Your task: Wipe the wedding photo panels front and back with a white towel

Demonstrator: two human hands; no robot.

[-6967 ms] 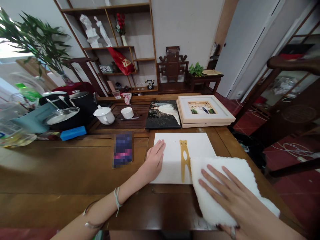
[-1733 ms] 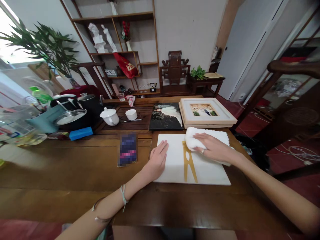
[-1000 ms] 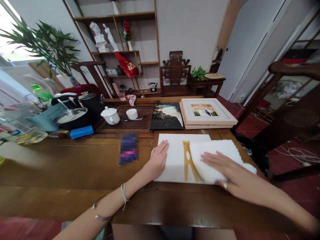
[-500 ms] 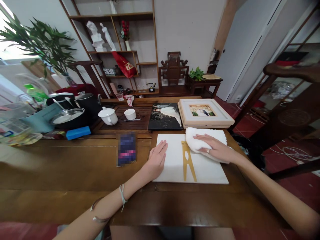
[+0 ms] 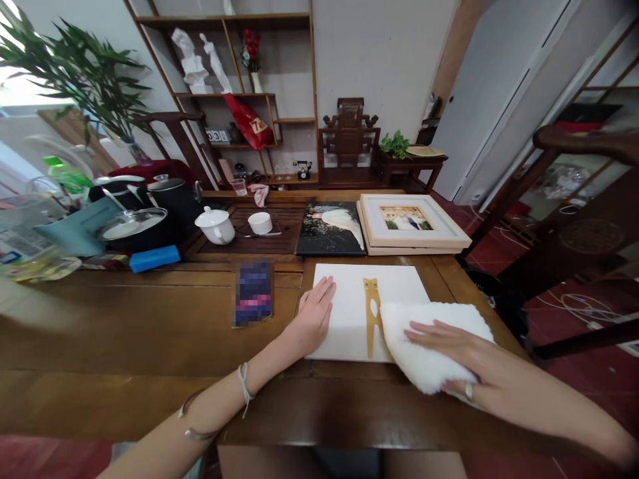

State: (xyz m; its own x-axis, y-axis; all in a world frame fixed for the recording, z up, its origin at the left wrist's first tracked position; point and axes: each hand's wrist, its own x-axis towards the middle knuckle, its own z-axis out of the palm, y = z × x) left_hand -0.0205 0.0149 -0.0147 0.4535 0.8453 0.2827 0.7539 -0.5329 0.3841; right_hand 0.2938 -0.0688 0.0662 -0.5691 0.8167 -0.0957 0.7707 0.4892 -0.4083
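A white board with a gold stand strip down its middle lies flat on the wooden table. My left hand rests open and flat on the board's left edge. My right hand lies flat, fingers spread, on a fluffy white cloth that covers the board's near right corner and overhangs the table edge. A ring shows on one finger.
Behind the board lie a dark photo print and stacked white picture frames. A blurred phone-sized thing lies left of my hand. A tea tray with teapot and cup, pots and a blue sponge stand at left.
My right hand has slid the cloth from the board's far right corner back to its near right corner. My left hand has stayed on the left edge.
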